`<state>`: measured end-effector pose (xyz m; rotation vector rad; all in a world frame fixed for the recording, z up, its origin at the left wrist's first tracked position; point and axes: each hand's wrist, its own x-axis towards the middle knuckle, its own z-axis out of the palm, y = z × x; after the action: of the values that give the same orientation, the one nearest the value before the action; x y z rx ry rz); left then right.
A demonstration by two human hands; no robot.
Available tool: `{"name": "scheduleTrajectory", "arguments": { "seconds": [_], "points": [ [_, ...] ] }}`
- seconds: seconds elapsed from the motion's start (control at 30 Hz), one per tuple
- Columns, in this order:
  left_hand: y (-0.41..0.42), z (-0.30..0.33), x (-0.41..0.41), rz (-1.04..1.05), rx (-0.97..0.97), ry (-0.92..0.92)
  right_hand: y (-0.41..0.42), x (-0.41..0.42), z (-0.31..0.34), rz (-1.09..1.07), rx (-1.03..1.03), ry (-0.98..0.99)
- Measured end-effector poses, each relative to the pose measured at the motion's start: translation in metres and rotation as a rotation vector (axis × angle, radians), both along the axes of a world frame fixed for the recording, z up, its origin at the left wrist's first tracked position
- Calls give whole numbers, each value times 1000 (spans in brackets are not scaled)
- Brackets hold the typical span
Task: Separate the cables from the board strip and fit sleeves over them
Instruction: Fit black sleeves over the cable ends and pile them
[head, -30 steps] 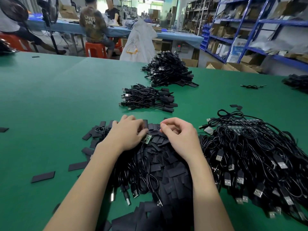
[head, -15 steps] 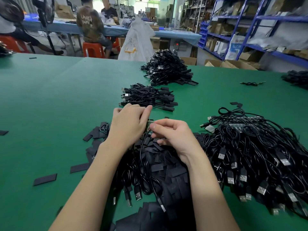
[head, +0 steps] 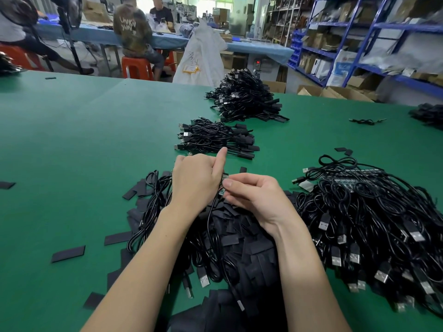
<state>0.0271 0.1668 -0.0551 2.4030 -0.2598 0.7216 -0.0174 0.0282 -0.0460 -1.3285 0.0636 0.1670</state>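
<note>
My left hand [head: 195,180] and my right hand [head: 254,200] meet over a heap of flat black sleeves [head: 242,238]. Between them sits a small green circuit board [head: 223,185], and both hands pinch it. A black cable [head: 211,226] hangs down from the board over the sleeves to a USB plug near the bottom. My left index finger points up. A big tangle of USB cables still joined to a board strip [head: 354,180] lies to the right.
Two piles of black cables lie further back, a small one [head: 215,137] and a larger one [head: 247,99]. Loose sleeves [head: 68,254] are scattered on the green table [head: 72,140]. People sit at a blue table behind; blue shelves stand at the right.
Both hands have lifted up and away from the sleeve heap, carrying the small board with its cable hanging below. My left index finger has straightened upward.
</note>
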Motion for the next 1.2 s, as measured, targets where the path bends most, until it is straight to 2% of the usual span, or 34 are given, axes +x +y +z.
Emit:
{"name": "scheduleTrajectory", "arguments": {
  "seconds": [0.37,0.47,0.6,0.73,0.8,0.93,1.0,1.07,1.13,1.2],
  "points": [
    [-2,1,-3,-24,-35,47,-2,-3,2,36,103,77],
    [0,2,-1,-34,-115,110,-1,-4,3,38,139,87],
    [5,4,1,-38,-138,111,-2,-5,9,93,118,34],
    [11,5,-5,-69,-61,56,-12,-2,14,-87,41,-13],
    [9,9,-6,-161,-173,86,-18,-1,15,-164,39,-9],
    [3,17,-10,-499,-630,544,-19,0,14,-196,105,3],
    [3,15,-10,-554,-721,604,-20,0,13,-170,105,-15],
    [6,13,-10,-518,-802,607,-26,-1,11,-179,-64,-69],
    [10,11,-7,-432,-859,601,-35,-1,7,-201,-533,-186],
    [15,7,-4,-357,-859,582,-40,-1,3,-110,-927,-290]
  ]
}}
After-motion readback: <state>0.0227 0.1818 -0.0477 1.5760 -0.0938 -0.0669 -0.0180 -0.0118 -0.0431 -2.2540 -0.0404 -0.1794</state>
